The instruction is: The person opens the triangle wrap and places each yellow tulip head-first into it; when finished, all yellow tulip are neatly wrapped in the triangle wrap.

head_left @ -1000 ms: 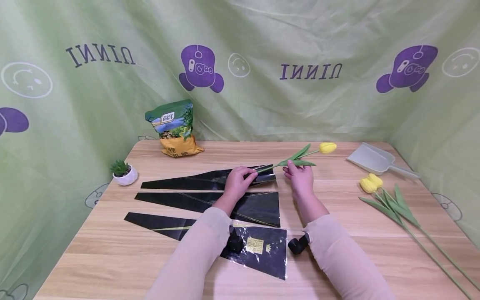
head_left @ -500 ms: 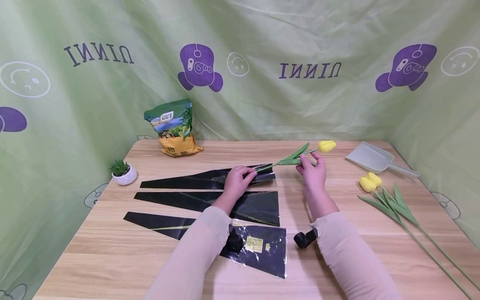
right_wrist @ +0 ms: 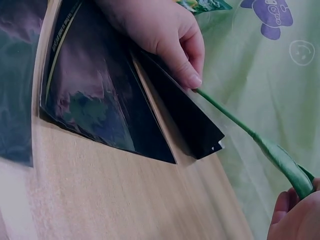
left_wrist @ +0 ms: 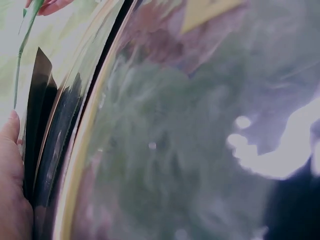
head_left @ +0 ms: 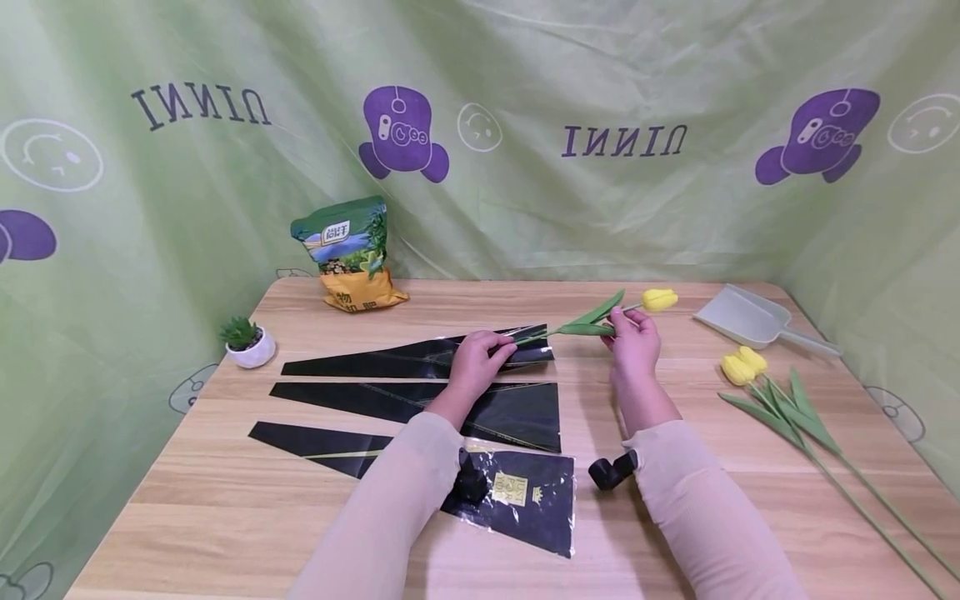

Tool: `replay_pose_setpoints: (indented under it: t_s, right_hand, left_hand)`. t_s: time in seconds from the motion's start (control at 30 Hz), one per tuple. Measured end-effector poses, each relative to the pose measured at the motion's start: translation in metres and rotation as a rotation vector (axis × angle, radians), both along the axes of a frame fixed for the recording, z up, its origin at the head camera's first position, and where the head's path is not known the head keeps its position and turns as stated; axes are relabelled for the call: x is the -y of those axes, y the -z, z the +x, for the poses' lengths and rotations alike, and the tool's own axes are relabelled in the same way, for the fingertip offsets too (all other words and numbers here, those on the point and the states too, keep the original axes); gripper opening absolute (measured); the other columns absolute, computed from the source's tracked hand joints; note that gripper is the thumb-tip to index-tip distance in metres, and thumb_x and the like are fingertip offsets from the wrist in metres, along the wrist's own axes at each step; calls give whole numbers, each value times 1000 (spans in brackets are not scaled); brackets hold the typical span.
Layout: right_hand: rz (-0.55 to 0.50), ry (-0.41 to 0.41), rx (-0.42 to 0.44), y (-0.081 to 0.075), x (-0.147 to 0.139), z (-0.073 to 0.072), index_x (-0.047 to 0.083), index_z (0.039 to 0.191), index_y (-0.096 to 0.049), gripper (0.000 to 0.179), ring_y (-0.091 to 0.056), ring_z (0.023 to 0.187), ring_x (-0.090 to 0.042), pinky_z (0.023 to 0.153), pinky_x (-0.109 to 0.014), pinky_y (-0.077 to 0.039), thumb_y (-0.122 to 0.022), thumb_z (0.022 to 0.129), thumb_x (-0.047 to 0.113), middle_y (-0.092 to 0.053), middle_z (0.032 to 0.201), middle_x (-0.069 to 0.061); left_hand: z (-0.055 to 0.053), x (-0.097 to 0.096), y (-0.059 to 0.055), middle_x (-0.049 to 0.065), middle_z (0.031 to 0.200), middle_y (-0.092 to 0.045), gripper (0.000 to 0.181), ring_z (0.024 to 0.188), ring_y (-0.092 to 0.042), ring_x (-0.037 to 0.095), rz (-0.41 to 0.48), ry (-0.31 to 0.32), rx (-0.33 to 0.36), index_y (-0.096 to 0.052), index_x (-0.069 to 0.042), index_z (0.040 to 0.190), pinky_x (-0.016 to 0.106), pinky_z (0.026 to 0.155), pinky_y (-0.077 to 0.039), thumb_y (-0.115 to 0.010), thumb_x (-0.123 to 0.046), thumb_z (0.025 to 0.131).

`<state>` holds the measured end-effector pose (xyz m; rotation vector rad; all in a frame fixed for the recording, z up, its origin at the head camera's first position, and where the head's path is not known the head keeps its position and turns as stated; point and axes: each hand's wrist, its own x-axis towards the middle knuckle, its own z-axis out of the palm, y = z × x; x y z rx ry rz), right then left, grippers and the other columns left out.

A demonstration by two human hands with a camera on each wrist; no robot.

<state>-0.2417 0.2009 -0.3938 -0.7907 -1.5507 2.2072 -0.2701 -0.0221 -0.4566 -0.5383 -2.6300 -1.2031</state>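
Observation:
A yellow tulip [head_left: 660, 300] with green leaves lies across both hands, its bloom pointing right. My left hand [head_left: 474, 363] pinches its stem [right_wrist: 227, 114] between thumb and fingers, over the farthest black wrapping sleeve [head_left: 375, 363]. Near the bloom, my right hand [head_left: 636, 343] holds the tulip around its leaves; some of its fingers are hidden. In the right wrist view, the green leaf [right_wrist: 285, 162] runs into that hand. Two more black sleeves, the middle one [head_left: 517, 414] and the nearest one [head_left: 551, 500] with gold print, lie below in rows.
More yellow tulips [head_left: 744, 365] lie on the right of the wooden table [head_left: 187, 500]. Behind them is a grey dustpan [head_left: 742, 315]. A green and orange bag [head_left: 348, 254] stands at the back left, with a small potted succulent [head_left: 251, 347] at the left edge.
My right hand has moved right along the tulip, from the lower leaves to just below the bloom. The left hand keeps its place on the stem.

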Motion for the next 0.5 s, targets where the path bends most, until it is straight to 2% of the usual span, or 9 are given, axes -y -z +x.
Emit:
replay_pose_setpoints:
  t_s: [0.2, 0.5]
  right_hand:
    - [-28, 0, 35, 5, -2, -3, 16, 100, -50, 13, -61, 82, -4, 70, -15, -55, -62, 96, 16, -60, 92, 5]
    - [-15, -17, 20, 16, 8, -4, 15, 97, -48, 14, -62, 80, -5, 67, -15, -54, -63, 96, 15, -61, 89, 5]
  left_hand:
    - [1, -1, 0, 5, 110, -73, 23, 113, -62, 24, -19, 6, -20, -76, -12, 107, 39, 102, -48, -68, -27, 93]
    - [2, -3, -6, 4, 109, -74, 22, 112, -63, 24, -31, 18, -56, -76, -13, 108, 37, 103, -47, -67, -26, 93]
